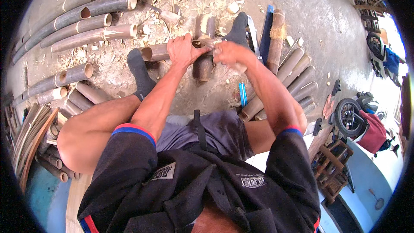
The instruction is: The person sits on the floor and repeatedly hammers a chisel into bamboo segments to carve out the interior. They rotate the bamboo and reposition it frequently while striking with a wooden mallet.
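A bamboo tube (158, 52) lies crosswise in front of me between my feet, its open end pointing left. My left hand (184, 50) grips it from above, thumb stretched toward a dark hole (197, 44) cut in its wall. Under it, a thicker piece of bamboo (202, 70) lies lengthwise and props it up. My right hand (233, 54), partly blurred, is closed at the tube's right part, close to my left thumb. What it holds is too smeared to make out.
Several long bamboo poles (92, 35) lie at the left, some with holes. Cut tubes (293, 70) fan out by my right knee, near a saw (253, 34) and a blue-handled tool (243, 94). Shavings litter the concrete floor. A motorbike (357, 118) stands far right.
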A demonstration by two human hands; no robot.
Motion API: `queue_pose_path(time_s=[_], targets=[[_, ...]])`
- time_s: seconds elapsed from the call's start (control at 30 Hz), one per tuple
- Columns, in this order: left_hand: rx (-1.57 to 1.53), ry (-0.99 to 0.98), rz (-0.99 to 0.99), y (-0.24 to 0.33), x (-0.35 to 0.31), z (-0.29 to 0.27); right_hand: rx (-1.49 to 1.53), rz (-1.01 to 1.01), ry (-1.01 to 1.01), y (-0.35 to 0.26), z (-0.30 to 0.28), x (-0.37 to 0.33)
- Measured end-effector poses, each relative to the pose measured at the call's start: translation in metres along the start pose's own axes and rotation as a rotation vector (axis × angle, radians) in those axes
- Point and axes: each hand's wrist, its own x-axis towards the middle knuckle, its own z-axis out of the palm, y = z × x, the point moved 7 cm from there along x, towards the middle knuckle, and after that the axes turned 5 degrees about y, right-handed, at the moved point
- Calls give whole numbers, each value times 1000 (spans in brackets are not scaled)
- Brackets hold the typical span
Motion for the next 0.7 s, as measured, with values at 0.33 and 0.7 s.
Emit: queue_pose_path(time_s=[0.33, 0.7], targets=[[31, -435, 261, -27, 8, -11, 456, 30, 105, -1, 86, -28], [35, -270, 311, -65, 13, 28, 2097, 320, 267, -116, 112, 13]])
